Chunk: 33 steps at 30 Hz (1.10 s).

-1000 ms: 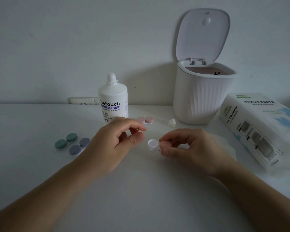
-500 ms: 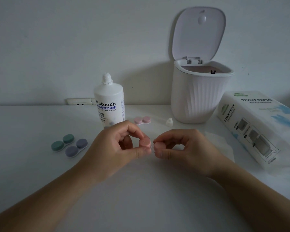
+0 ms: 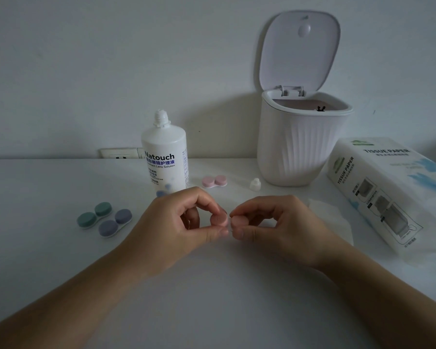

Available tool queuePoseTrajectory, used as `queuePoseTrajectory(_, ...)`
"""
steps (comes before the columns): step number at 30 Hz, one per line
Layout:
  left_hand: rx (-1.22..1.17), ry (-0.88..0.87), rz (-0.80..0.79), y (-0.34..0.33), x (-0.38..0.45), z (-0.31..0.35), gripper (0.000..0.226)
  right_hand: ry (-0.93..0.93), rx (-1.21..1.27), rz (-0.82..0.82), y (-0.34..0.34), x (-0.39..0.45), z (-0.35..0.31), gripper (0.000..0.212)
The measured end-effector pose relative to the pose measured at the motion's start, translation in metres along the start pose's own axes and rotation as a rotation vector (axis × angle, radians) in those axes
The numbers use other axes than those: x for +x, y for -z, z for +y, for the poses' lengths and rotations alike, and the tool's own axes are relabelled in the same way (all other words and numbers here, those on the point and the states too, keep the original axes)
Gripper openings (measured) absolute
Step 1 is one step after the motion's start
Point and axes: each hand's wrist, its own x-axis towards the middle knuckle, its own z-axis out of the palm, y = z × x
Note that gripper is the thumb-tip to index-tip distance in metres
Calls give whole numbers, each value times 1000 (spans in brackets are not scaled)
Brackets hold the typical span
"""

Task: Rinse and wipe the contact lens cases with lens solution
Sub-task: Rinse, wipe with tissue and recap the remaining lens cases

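Both hands meet over the table's middle on one small pink contact lens case (image 3: 229,222). My left hand (image 3: 184,222) pinches the case's left cap between thumb and forefinger. My right hand (image 3: 269,225) pinches its right cap the same way. Behind stands the uncapped white lens solution bottle (image 3: 164,157), and its small white cap (image 3: 255,184) lies to the right. Another pink case (image 3: 214,181) lies behind my hands. A green case (image 3: 94,214) and a purple case (image 3: 115,222) lie at the left.
A white ribbed bin (image 3: 300,144) with its lid up stands at the back right. A pack of tissue paper (image 3: 390,192) lies along the right edge. A loose white tissue (image 3: 332,217) lies flat under and beyond my right hand. A wall socket (image 3: 121,153) sits behind the bottle.
A second ago the case's white cup was open in my right hand. My left hand brought a pink cap onto it, and both hands now pinch the closed pink case.
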Motion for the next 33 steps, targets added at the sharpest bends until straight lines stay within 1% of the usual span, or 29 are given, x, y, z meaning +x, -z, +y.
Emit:
queuePoseTrajectory(5, 56, -16, -11, 2, -1, 2, 20, 17, -26, -21, 0, 0, 0, 19)
queuePoseTrajectory(12, 46, -30, -29, 3, -1, 1, 19, 16, 0, -10, 0, 0, 0, 21)
queuePoseTrajectory(15, 44, -21, -19, 4, 0, -1, 23, -1, 29, 12, 0, 0, 0, 19)
queuePoseTrajectory(17, 28, -42, -26, 5, 1, 0, 25, -7, 37, 21, 0, -1, 0, 18)
queuePoseTrajectory(21, -13, -78, -57, 6, 2, 0, 19, -3, 30, 17, 1, 0, 0, 17)
queuePoseTrajectory(29, -49, -68, -118, 5, 2, -2, 15, -3, 28, 17, 1, 0, 0, 22)
queuePoseTrajectory(33, -118, -19, -148, 5, 0, -3, 21, -9, 37, 24, 0, 0, 0, 21)
